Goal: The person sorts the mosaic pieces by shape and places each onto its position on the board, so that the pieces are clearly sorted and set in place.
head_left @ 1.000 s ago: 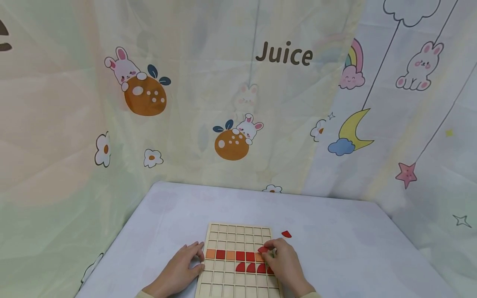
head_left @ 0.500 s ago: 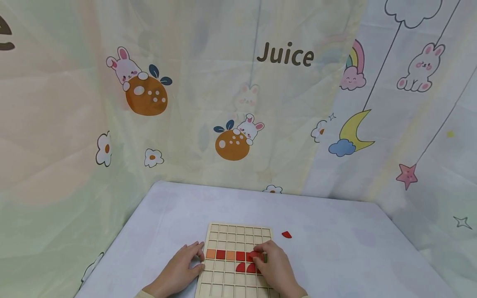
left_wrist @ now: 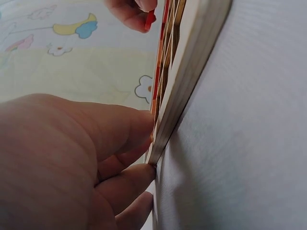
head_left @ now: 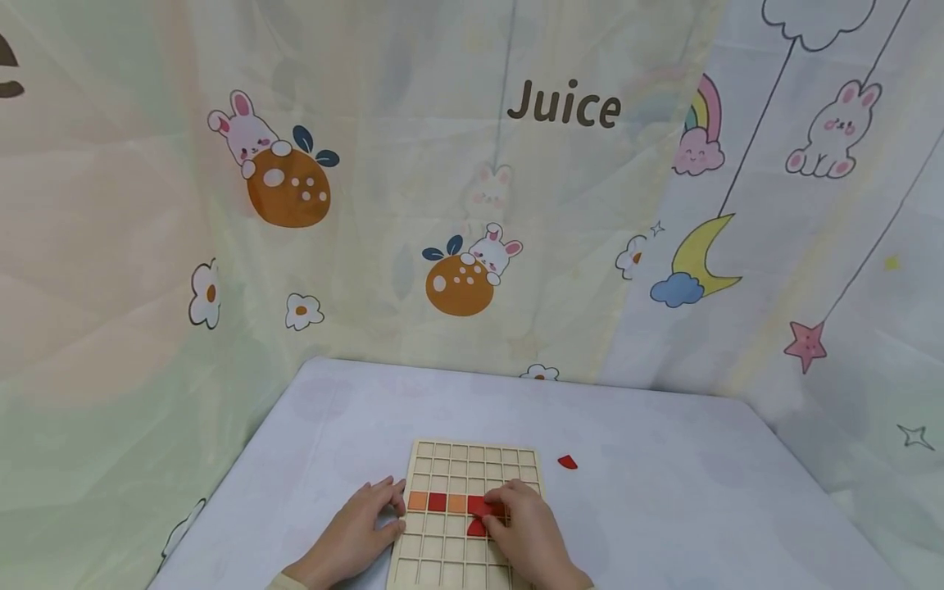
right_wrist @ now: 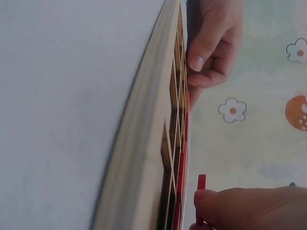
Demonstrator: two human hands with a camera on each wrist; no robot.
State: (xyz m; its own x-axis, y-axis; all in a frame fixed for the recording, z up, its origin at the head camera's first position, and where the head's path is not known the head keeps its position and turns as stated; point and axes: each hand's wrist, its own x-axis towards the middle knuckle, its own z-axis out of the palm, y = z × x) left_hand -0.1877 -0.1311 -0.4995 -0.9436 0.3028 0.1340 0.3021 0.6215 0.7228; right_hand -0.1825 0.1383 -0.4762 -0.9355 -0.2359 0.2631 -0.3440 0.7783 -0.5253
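A pale wooden grid board [head_left: 435, 547] lies on the table. My left hand [head_left: 358, 531] rests at its left edge, thumb and fingertips touching the side, as the left wrist view also shows. My right hand [head_left: 529, 531] is over the board's middle, pinching a thin red tile [right_wrist: 202, 183] between thumb and fingers, just above the grid. One row holds orange [head_left: 417, 501] and red [head_left: 437, 501] square tiles. Below it sits a red tile with a curved edge [head_left: 477, 528]. My right hand hides the tiles further right in both rows.
A loose red fan-shaped tile [head_left: 567, 462] lies on the white table [head_left: 664, 492], beyond the board's right side. Printed curtains [head_left: 369, 270] hang behind the table and along its sides.
My right hand has moved left across the board with the red tile, from the right end of the tile row to its middle. My left hand has stayed at the edge.
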